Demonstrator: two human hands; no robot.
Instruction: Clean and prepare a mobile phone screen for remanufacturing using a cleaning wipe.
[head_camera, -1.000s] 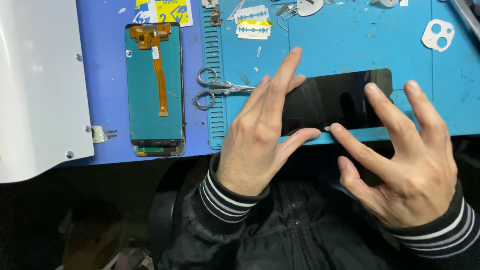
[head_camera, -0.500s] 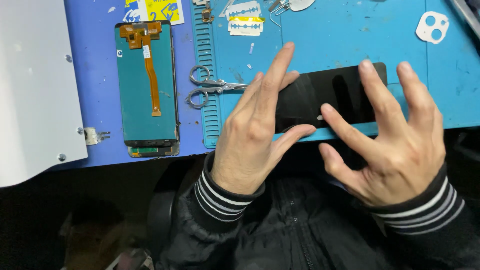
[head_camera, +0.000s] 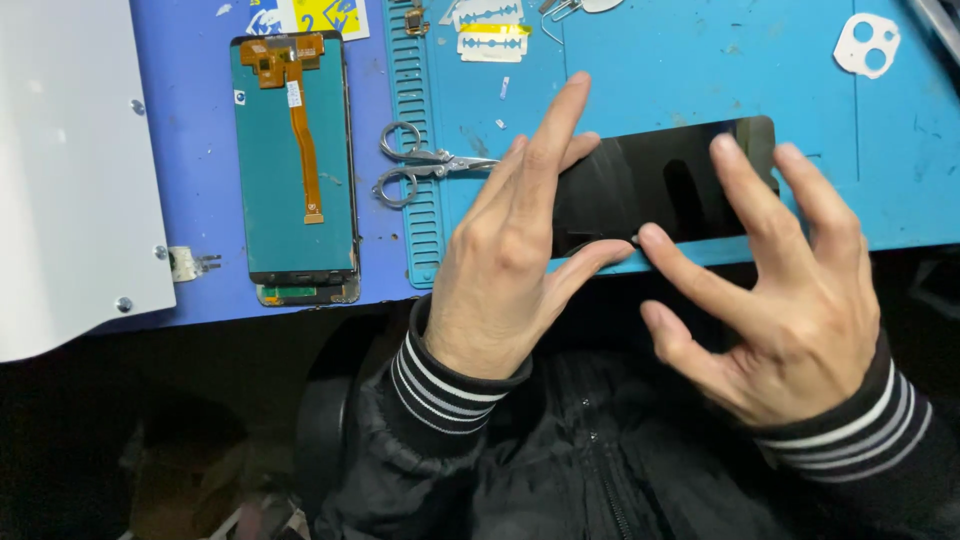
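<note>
On blue mat (head_camera: 700, 60), near front edge, black glass panel (head_camera: 660, 175) lies flat. Left hand (head_camera: 500, 270) rests on its left end, fingers spread, thumb at lower edge, nothing gripped. Right hand (head_camera: 790, 300) spread open, fingertips touching panel, thumb at edge. Scissors (head_camera: 425, 170) just left of panel. Phone screen (head_camera: 293, 165) face down, further left. Razor blades (head_camera: 490, 30) at top.

Both hands, the left hand (head_camera: 500, 275) and the right hand (head_camera: 790, 300), are bare. Each wrist has a black ribbed cuff with white stripes, on a black jacket zipped down the front.
</note>
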